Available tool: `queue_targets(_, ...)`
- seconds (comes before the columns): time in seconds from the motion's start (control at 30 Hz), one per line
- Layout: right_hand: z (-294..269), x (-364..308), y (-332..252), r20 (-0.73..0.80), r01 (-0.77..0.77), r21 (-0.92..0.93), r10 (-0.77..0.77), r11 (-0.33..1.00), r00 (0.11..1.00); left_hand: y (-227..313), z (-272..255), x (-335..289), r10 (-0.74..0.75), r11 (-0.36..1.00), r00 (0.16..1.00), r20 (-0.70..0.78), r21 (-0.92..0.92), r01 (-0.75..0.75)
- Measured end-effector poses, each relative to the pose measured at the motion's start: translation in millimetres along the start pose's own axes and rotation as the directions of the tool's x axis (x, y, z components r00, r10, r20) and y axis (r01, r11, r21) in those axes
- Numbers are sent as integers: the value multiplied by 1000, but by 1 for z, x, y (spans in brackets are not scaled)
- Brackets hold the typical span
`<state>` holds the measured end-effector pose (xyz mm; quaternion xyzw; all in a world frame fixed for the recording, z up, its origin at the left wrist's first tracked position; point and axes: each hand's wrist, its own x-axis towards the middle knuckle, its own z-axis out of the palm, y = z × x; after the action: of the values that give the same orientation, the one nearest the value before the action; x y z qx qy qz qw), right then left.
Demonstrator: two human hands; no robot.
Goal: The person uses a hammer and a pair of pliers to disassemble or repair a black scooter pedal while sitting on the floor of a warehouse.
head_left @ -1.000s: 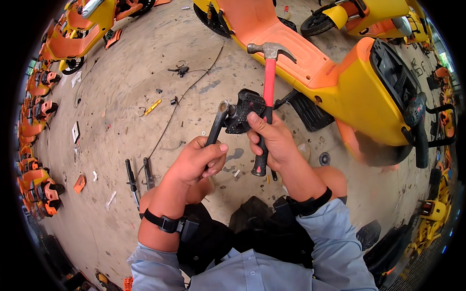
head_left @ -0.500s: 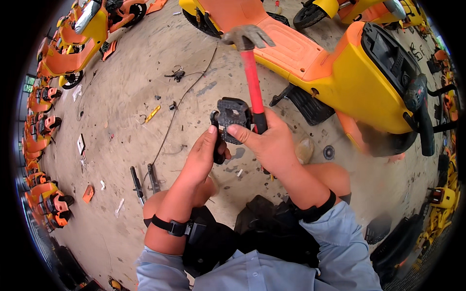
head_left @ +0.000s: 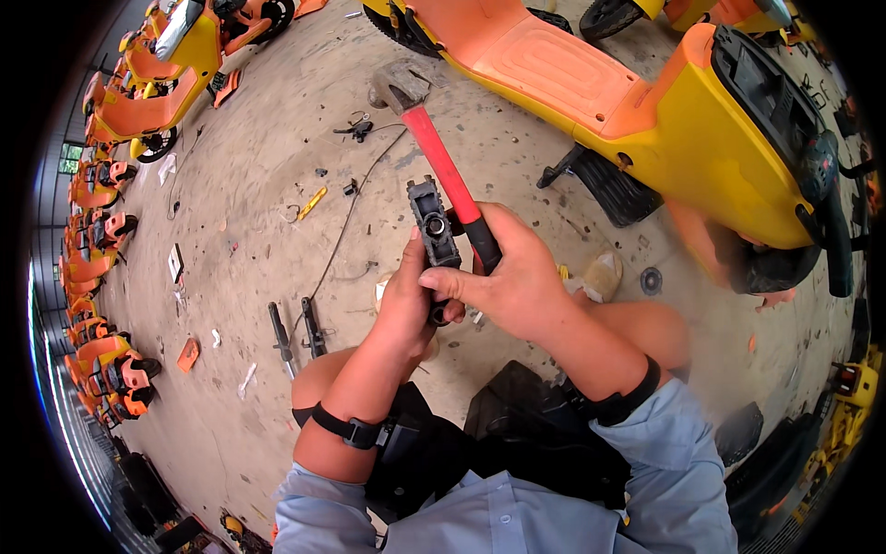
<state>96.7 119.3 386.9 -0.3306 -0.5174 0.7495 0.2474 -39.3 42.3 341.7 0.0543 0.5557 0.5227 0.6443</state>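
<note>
Right now the left hand (head_left: 406, 300) is wrapping around the lower end of a black moulded plastic part with ribbed sides and a round socket (head_left: 434, 226), fingers pressed together on it, and is keeping it upright in front of the knees. The right hand (head_left: 512, 277) is closing on the black rubber grip of a claw hammer with a red shaft and grey steel head (head_left: 443, 166), while its forefinger is stretching across to touch the plastic part, so both things are touching each other in the middle of the view. The hammer head is pointing away from the person, toward the orange footboard of a yellow and orange electric scooter (head_left: 646, 111) that is lying just beyond.

I judge that the step in hand is the steadying and lining up of the part before a blow, not the blow itself, because the hammer is lying along the part and is not raised. The next move is asking for a firm hold of the left hand, the forefinger of the right hand taken off the part, and a short controlled swing that is keeping away from the left thumb.

On the concrete floor (head_left: 249, 231) to the left, two dark metal tools (head_left: 295, 332) and a thin grey cable (head_left: 346, 231) are lying well apart from the hands
</note>
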Motion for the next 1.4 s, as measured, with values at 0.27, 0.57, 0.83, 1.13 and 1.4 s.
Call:
queue_targets(0.27, 4, 0, 5, -26, 26, 35, -25, 999, 999, 0, 1, -2, -25, 999, 1000, -5, 35, 25)
queue_targets(0.57, 7, 5, 11, -33, 38, 36, -36, 999, 999, 5, 2, -4, 17, 994, 1000, -14, 111, -16)
queue_targets(0.83, 10, 10, 16, -40, 114, -21, -115, 993, 993, 9, -3, -2, 6, 993, 1000, 13, 119, -8)
queue_targets(1.13, 14, 11, 14, -10, 42, 100, -41, 994, 999, 15, -3, -8, -11, 989, 1000, -14, 147, 13)
queue_targets(1.4, 17, 10, 7, 12, 86, 95, -88, 992, 996, 25, -15, -10, -73, 978, 992, 106, 202, 50)
